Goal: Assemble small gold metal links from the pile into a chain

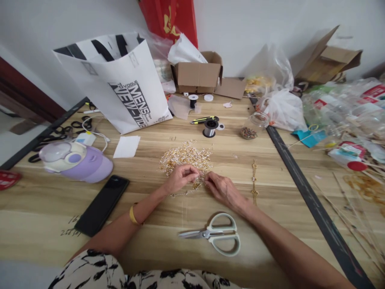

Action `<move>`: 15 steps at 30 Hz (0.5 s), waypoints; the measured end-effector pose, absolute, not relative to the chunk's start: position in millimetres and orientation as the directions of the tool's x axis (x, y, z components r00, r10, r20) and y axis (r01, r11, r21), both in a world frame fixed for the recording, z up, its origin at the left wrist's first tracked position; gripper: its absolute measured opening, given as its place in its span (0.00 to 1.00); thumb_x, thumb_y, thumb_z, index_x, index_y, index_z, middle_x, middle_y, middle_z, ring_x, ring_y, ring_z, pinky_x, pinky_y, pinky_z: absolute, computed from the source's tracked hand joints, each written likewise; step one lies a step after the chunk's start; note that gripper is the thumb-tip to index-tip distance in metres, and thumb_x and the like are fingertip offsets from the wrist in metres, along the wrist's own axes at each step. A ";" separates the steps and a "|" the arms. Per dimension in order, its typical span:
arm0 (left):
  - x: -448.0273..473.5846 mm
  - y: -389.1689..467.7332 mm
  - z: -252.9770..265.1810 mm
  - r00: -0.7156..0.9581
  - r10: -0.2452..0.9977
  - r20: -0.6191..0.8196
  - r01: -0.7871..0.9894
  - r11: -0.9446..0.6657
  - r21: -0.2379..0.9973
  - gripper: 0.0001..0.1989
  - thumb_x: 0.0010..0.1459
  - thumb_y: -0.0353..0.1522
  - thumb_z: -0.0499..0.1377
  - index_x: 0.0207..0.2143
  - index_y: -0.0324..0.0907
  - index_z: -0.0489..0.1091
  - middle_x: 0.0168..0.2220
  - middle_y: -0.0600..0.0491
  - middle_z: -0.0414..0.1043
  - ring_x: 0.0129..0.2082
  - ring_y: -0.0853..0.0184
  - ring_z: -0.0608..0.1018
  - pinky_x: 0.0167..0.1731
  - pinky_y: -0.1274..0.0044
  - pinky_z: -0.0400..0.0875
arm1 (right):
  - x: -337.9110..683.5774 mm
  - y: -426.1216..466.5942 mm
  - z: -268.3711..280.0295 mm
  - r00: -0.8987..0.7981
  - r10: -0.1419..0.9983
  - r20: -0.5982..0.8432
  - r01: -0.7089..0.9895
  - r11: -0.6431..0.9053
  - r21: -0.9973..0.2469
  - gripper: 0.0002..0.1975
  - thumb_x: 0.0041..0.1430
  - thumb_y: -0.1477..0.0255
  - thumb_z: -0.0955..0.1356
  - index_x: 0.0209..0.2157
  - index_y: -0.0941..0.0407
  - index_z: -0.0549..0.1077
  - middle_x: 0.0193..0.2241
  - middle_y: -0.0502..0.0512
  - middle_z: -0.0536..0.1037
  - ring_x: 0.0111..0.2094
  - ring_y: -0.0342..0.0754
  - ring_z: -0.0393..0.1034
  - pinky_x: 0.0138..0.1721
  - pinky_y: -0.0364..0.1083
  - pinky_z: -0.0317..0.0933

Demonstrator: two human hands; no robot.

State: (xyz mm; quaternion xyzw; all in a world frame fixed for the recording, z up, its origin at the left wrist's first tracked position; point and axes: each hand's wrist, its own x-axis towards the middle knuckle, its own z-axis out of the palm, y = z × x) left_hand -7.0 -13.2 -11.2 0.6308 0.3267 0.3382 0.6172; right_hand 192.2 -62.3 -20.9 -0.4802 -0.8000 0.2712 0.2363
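Note:
My left hand is closed in a pinch at the front edge of a pile of small gold and silver beads and findings. Facing it, my right hand also pinches, its fingertips a short way from the left ones. What they hold is too small to make out. Just below the fingers lies a short beaded chain. To the right, a gold chain bracelet is laid out straight on the wooden table. Scissors with pale handles rest nearer to me, blades pointing left.
Behind the pile are a spool of wire, a yellow-black cutter and a jar of beads. A phone, a purple device and a white paper bag stand left. Plastic bags crowd the right.

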 end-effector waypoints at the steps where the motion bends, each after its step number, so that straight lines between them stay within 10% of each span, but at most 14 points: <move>1: -6.2 -14.1 -12.9 0.570 0.822 0.022 -0.012 -0.019 1.000 0.10 0.53 0.35 0.62 0.28 0.35 0.70 0.38 0.45 0.75 0.23 0.75 0.73 0.28 0.79 0.70 | 192.0 -62.5 -20.2 -0.428 0.895 0.128 0.626 0.396 -0.672 0.04 0.63 0.75 0.59 0.34 0.55 0.63 0.26 0.51 0.71 0.25 0.44 0.63 0.29 0.42 0.55; 8: -2.0 -22.2 -18.8 0.689 0.716 -0.111 0.099 0.059 0.993 0.11 0.56 0.37 0.59 0.31 0.37 0.67 0.20 0.55 0.69 0.20 0.73 0.74 0.22 0.83 0.66 | 192.4 -57.5 -15.6 -0.261 0.963 0.067 0.365 0.163 -0.917 0.07 0.61 0.68 0.63 0.35 0.57 0.67 0.23 0.48 0.69 0.22 0.41 0.60 0.23 0.39 0.53; 15: -1.7 -22.3 -12.0 0.672 0.730 -0.130 0.105 0.080 0.991 0.12 0.57 0.38 0.58 0.33 0.35 0.69 0.29 0.49 0.75 0.19 0.75 0.73 0.20 0.84 0.65 | 200.3 -45.3 -25.3 -0.005 0.999 -0.033 0.035 -0.033 -0.999 0.14 0.56 0.61 0.67 0.34 0.58 0.67 0.16 0.42 0.59 0.15 0.38 0.49 0.16 0.38 0.45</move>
